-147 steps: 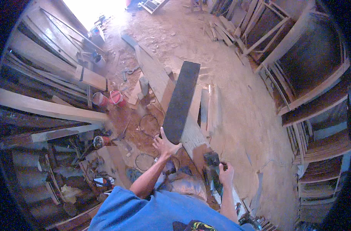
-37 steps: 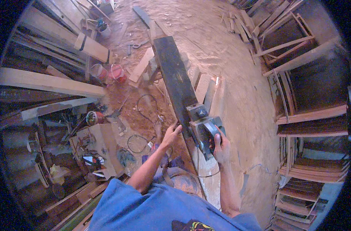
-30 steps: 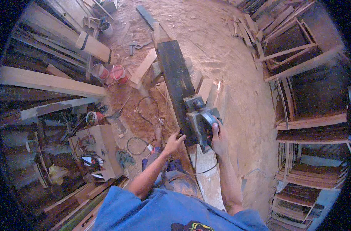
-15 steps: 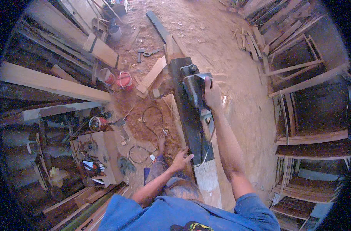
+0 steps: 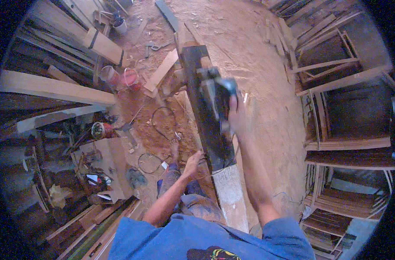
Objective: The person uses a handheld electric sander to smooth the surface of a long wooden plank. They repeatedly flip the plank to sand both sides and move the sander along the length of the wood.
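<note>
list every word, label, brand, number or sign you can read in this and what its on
None can be read.
Power tool in the right hand: blurred, no marking legible.
Blue shirt: a dark and yellow-green print, no legible lettering.
Red bucket: too small and blurred to tell if it bears text.

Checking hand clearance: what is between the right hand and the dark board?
In the head view, the electric planer, blurred, lies between: the right hand grips it, and the dark board is beneath.
</note>
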`<state>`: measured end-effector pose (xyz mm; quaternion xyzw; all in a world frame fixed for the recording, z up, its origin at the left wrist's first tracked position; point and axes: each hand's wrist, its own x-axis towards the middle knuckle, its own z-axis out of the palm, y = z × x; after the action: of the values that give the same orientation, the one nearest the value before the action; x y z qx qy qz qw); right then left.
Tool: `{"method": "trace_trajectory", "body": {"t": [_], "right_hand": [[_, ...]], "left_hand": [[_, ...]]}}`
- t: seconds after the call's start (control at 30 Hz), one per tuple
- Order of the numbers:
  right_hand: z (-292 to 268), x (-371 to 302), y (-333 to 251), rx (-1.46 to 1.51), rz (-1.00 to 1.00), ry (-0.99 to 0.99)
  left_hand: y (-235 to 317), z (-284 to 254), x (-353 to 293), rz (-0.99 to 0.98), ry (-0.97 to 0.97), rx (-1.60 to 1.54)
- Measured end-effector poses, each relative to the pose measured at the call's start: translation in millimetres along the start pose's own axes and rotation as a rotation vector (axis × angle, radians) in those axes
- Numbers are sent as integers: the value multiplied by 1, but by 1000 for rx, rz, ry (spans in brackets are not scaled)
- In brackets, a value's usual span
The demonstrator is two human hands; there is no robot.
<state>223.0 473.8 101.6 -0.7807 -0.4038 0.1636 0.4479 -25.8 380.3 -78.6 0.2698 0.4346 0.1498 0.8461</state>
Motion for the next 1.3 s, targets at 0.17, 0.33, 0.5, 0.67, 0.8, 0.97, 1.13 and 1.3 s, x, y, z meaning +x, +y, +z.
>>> {"method": "trace_trajectory", "body": {"t": [0.17, 0.33, 0.5, 0.67, 0.8, 0.97, 1.13, 1.3], "right_hand": [[-67, -212, 16, 110, 180, -27], [-98, -272, 21, -108, 334, -94], [-33, -150, 22, -313, -34, 168], [28, 15, -53, -89, 24, 45], [30, 57, -34, -95, 33, 77], [6, -56, -46, -89, 195, -59], [-44, -260, 25, -119, 17, 96], [-83, -287, -11, -135, 428, -142]], "left_hand": [[19, 2, -12, -195, 11, -246], [9, -3, -5, -159, -27, -283], [-6, -8, 2, -104, 30, -154], [34, -19, 14, 148, 156, 466], [147, 47, -4, 542, 476, 688], [204, 74, -17, 856, 547, 748], [167, 103, -43, 978, 134, 1096], [160, 114, -66, 743, 3, 1411]]}}
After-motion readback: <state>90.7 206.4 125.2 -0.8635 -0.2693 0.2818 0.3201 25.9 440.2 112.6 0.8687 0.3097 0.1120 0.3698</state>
